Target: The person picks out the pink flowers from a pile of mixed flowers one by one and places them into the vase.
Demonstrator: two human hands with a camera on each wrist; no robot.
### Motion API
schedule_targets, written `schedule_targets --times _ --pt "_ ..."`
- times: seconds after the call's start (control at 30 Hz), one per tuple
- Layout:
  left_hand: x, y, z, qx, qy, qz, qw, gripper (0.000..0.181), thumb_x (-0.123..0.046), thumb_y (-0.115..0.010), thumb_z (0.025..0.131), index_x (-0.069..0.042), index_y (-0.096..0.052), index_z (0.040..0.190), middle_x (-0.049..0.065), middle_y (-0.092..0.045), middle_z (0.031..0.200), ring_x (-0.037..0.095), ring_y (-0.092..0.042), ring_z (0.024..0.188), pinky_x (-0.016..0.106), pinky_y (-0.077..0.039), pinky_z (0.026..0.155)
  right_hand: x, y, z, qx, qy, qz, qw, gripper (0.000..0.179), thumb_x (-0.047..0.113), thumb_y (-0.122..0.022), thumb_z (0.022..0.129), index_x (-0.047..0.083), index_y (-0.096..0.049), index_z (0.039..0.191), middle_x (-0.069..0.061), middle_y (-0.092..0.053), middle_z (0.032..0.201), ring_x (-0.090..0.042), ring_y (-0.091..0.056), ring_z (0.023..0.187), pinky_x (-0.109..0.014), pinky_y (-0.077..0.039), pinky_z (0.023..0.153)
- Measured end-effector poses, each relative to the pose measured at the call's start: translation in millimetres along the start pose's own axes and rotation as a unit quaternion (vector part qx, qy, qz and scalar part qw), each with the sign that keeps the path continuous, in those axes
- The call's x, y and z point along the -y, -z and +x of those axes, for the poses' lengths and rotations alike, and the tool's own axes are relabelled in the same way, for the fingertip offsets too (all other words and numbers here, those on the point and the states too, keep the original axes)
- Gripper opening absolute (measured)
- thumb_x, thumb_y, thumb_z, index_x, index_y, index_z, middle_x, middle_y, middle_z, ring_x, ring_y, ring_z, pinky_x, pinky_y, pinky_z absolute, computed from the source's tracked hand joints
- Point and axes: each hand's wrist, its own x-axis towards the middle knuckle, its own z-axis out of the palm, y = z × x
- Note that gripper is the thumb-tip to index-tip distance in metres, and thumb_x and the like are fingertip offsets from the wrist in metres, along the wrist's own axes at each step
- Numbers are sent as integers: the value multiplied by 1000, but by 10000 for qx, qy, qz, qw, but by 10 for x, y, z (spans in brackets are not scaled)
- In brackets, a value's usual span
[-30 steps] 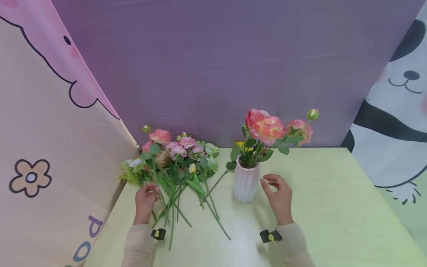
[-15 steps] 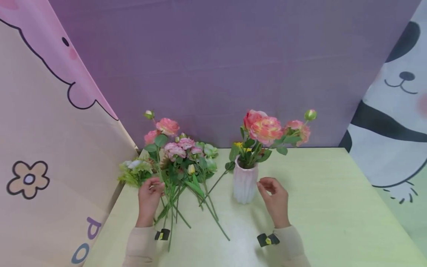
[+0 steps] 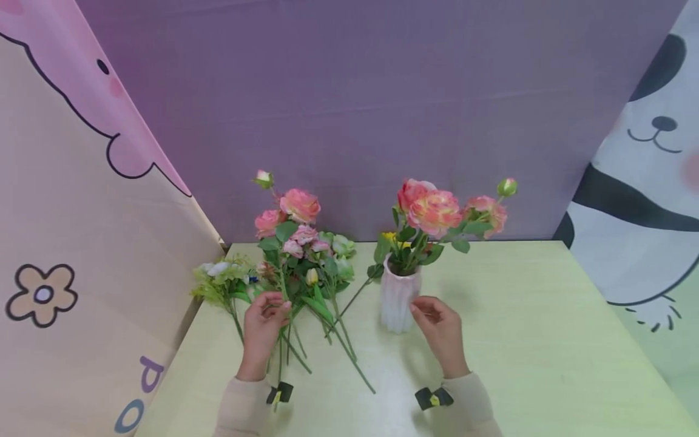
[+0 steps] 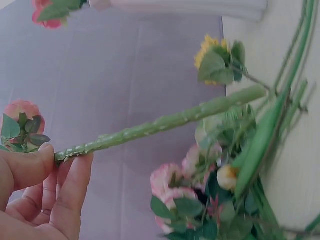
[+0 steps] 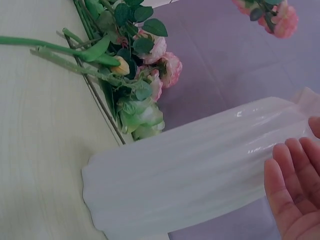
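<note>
Left hand (image 3: pixel 264 326) pinches a pink flower (image 3: pixel 300 205) by its stem (image 4: pixel 160 122), raised left of the vase (image 3: pixel 397 302). Right hand (image 3: pixel 441 334), fingers loosely bent, is beside the vase; contact unconfirmed. Advisable: steady vase, insert stem steeply.

Beige sleeves (image 3: pixel 244 405) — black wrist pieces (image 3: pixel 423 399), yellow-marked.

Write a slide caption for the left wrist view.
Left fingers pinch a green stem, with pale pink flowers beyond.

Pink-flowered stem (image 3: pixel 286 231) aloft; white-pink vase (image 3: pixel 397 303) upright.
</note>
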Motion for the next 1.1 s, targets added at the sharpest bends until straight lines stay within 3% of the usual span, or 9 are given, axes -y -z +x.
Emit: schedule_targets --times 0.33,0.57,0.63,0.9,1.1 --pt "-105 -259 -220 452 -141 -320 9984 21 8 -64 83 12 -55 103 13 -59 91 6 -58 69 24 -57 63 104 -116 -94 676 18 216 9975 12 -8 -66 82 -10 -65 93 -22 -67 92 -3 -61 76 -18 -53 67" --pt "-190 -414 -342 648 -364 -356 9966 21 8 -67 81 10 -58 99 13 -60 89 6 -59 67 23 -56 63 -110 -290 -115 1234 -37 590 9906 14 0 -70 82 -4 -68 95 -15 -67 94 -7 -63 81 -23 -56 66" --pt "-185 -457 -369 711 -453 -402 9956 20 8 -68 80 10 -59 98 14 -60 89 7 -59 67 23 -56 62 -87 -340 -138 1376 -62 609 9886 13 -1 -70 82 -2 -68 95 -14 -67 94 -8 -62 81 -23 -56 67" --pt "-244 -555 -444 742 -689 -537 9934 20 6 -71 79 9 -60 95 20 -61 88 7 -60 67 23 -54 59 -46 -553 -224 1934 193 619 9790 14 -1 -69 81 -3 -66 96 -17 -67 92 -9 -63 82 -24 -56 71" --pt "-314 -608 -468 784 -726 -654 9921 19 9 -69 78 9 -61 96 16 -61 85 9 -60 68 22 -53 59 -63 -677 -269 2337 335 749 9688 17 -1 -69 82 -6 -65 97 -20 -66 94 -11 -64 84 -27 -57 73"
